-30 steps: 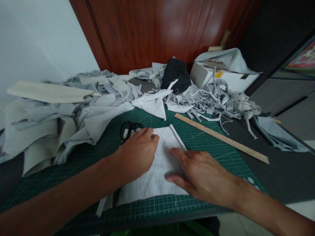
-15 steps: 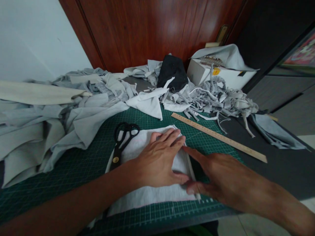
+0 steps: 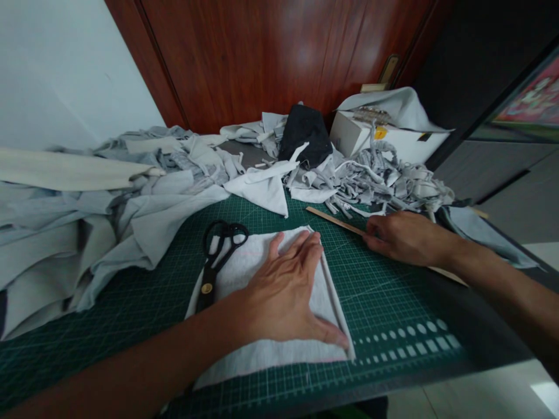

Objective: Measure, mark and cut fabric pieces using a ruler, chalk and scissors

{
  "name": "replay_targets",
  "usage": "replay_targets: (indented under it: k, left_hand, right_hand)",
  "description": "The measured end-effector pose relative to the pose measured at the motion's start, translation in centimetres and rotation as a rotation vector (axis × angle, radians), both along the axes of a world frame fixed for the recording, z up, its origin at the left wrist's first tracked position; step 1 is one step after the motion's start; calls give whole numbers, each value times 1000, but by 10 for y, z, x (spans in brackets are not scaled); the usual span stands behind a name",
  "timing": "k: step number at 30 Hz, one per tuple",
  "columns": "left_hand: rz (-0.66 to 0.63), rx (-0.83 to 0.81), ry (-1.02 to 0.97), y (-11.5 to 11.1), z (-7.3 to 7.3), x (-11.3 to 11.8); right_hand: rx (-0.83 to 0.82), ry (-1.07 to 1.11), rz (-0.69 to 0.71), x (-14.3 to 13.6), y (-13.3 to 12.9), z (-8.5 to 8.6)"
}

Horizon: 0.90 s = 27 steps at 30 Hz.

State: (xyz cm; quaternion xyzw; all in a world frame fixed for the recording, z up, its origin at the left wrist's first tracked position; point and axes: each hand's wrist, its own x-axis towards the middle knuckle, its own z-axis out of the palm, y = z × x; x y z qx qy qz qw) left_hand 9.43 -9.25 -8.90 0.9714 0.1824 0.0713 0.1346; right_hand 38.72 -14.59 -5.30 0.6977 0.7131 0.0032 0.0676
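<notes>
My left hand (image 3: 283,297) lies flat on a folded piece of light grey fabric (image 3: 253,355), fingers spread and thumb near its lower right corner. Along the fabric's right side runs a narrow folded edge. A pair of black-handled scissors (image 3: 208,285) rests on the fabric's left part, the lower end hidden by my left forearm. Over to the right, my right hand (image 3: 406,238) is closed around the middle of a wooden ruler (image 3: 334,220), which looks tipped on edge. The hand covers part of the ruler, and its far end shows beyond my wrist.
Beneath everything is a green cutting mat (image 3: 375,297) with a printed grid. Grey cloth (image 3: 144,227) is heaped at the left. Behind lie fabric scraps (image 3: 371,183), a black cloth bundle (image 3: 305,134) and a white box (image 3: 393,139). A wooden door (image 3: 271,58) stands at the back.
My right hand has left the fabric's right edge, moved right and away, and taken hold of the ruler, which has turned onto its edge. My left hand stays on the fabric, its thumb spread lower.
</notes>
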Motion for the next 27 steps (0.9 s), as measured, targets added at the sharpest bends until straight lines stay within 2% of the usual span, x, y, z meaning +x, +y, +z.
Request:
replay_targets:
  k: [3, 5, 6, 8, 10, 12, 15, 18, 20, 23, 27]
  left_hand:
    - [1, 11, -19, 0, 1, 0]
    - [-10, 13, -33, 0, 1, 0]
    - [-14, 14, -39, 0, 0, 0]
    - [-24, 16, -46, 1, -1, 0]
    - [-27, 18, -55, 1, -1, 0]
    - [-31, 15, -71, 1, 1, 0]
    - [-54, 21, -123, 0, 5, -1]
    - [-71, 18, -151, -1, 9, -2]
    - [-79, 5, -146, -1, 11, -3]
    - [-88, -5, -144, 0, 12, -3]
    - [-132, -43, -142, 5, 13, -3]
  right_hand:
    - [32, -150, 36, -8, -3, 7]
    - [58, -68, 30, -14, -4, 17]
    - [69, 59, 21, -18, -5, 23]
    - [100, 486, -25, -34, -8, 33]
    - [166, 1066, -144, -60, -10, 35]
    - [200, 1547, -199, -91, -10, 26]
    - [297, 1913, -211, -132, -5, -5]
    - [348, 1998, -243, -150, -1, -34]
    - [436, 2004, -251, -152, 0, -45]
    - [527, 1980, -252, -150, -2, -49]
    - [550, 1893, -279, -151, -4, -49]
